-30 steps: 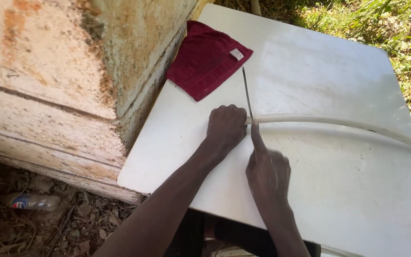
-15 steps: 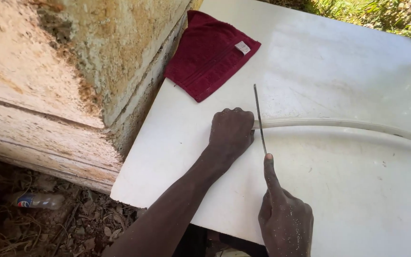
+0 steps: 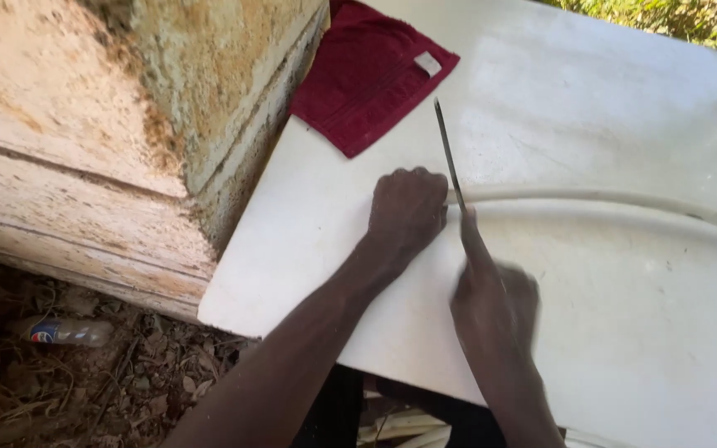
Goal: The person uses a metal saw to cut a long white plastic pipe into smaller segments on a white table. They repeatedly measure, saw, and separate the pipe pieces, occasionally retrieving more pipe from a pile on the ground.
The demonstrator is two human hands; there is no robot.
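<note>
My left hand (image 3: 407, 209) is closed in a fist around the near end of a long white pipe (image 3: 624, 203), pinning it flat on a white board (image 3: 591, 91). My right hand (image 3: 495, 294), blurred by motion, grips a thin dark saw blade (image 3: 448, 153) with the forefinger stretched along it. The blade crosses the pipe just right of my left fist and points away toward a folded dark red cloth (image 3: 371, 75) at the board's far left corner.
A weathered concrete wall (image 3: 101, 124) borders the board on the left. A plastic bottle (image 3: 64, 332) lies among dry leaves on the ground below. Grass (image 3: 690, 17) shows past the board's far right edge. Pale sticks (image 3: 408, 427) lie under the near edge.
My right hand pulled the blade back toward me, then pushed it forward across the pipe again. My left fist has stayed on the pipe's end.
</note>
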